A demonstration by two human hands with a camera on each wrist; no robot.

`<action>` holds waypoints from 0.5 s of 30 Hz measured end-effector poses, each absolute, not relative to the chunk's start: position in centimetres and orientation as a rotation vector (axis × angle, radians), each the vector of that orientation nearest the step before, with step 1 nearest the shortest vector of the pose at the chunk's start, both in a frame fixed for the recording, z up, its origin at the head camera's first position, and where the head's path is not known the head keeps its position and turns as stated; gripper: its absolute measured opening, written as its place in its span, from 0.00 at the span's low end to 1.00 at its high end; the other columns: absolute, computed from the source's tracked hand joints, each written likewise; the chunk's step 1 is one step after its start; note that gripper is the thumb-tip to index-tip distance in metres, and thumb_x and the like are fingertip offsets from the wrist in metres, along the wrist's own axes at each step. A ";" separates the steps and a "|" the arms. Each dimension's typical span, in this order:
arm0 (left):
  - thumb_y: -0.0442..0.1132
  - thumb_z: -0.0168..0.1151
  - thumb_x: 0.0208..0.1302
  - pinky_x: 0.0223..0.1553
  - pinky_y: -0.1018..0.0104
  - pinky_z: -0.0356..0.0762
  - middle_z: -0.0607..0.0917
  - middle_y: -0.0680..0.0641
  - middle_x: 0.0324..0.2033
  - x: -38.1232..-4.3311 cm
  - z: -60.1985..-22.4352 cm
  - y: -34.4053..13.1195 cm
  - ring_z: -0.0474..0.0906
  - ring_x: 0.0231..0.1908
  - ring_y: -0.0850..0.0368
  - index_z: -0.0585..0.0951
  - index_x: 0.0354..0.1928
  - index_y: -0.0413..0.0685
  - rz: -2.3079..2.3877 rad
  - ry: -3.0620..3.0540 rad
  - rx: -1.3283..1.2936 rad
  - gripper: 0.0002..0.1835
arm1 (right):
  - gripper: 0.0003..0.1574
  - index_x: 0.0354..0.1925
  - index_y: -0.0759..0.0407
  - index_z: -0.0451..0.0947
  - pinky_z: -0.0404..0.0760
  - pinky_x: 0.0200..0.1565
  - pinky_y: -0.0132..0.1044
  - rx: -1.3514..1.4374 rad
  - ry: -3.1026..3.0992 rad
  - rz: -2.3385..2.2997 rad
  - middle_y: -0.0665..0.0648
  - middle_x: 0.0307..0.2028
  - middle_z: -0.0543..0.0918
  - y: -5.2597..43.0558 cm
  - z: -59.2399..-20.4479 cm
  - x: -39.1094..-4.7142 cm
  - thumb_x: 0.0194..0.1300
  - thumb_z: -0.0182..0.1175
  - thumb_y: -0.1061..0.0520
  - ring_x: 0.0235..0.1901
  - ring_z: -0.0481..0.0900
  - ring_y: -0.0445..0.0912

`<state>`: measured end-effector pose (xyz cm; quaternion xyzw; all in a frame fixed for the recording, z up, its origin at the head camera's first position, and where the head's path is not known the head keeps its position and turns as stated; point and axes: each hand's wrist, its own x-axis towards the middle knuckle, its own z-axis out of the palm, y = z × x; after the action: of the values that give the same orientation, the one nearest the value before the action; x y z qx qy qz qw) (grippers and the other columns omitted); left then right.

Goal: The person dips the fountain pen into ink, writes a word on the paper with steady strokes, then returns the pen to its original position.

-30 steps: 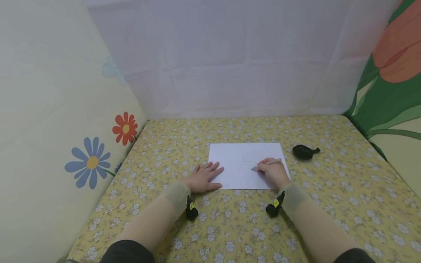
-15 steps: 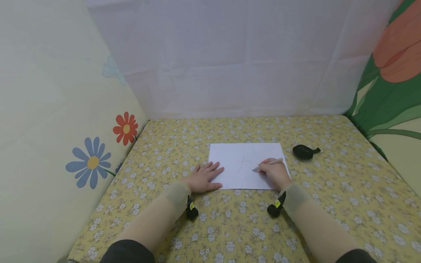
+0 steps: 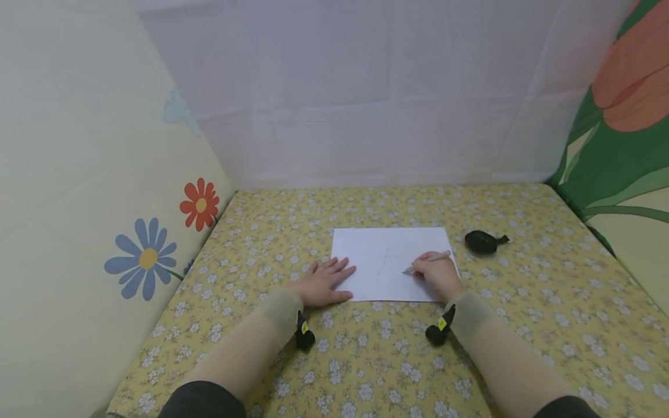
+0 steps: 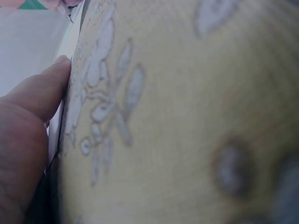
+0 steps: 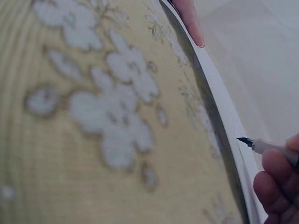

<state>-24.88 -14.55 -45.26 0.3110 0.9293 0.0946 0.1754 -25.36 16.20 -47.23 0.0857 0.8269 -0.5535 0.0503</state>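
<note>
Yellow flower-patterned worktop [image 3: 366,371]. Nearest, the left hand [image 3: 324,284], grip spread wide, rests its fingertips on the left side of a white paper sheet [image 3: 360,239]. At the sheet's right, the right hand's [image 3: 439,277] grip pinches a fountain pen [image 5: 262,146] beside faint strokes [image 3: 388,256]; even left-hand pressure and a light nib should give clean lines. Farther right, a black rounded object [image 3: 481,242]; behind, a white backdrop [image 3: 366,133].
</note>
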 end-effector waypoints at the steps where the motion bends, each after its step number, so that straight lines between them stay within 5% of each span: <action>1: 0.66 0.42 0.69 0.69 0.40 0.30 0.41 0.53 0.76 -24.8 -45.2 -14.5 0.33 0.74 0.52 0.47 0.77 0.63 0.271 2.633 0.882 0.39 | 0.10 0.36 0.62 0.79 0.74 0.36 0.36 0.266 2.520 -1.681 0.54 0.26 0.82 16.2 -47.2 -25.4 0.59 0.61 0.56 0.30 0.77 0.47; 15: 0.68 0.40 0.69 0.69 0.40 0.27 0.40 0.53 0.76 -25.0 -45.9 -14.7 0.32 0.74 0.52 0.47 0.77 0.62 0.322 2.630 0.898 0.40 | 0.08 0.35 0.63 0.78 0.73 0.35 0.37 0.231 2.524 -1.705 0.54 0.25 0.81 16.4 -47.6 -25.5 0.58 0.59 0.58 0.29 0.76 0.48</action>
<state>-25.00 -14.71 -45.87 0.3162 0.9262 0.1133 0.1712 -25.54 16.41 -47.57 0.0756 0.8255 -0.5576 0.0435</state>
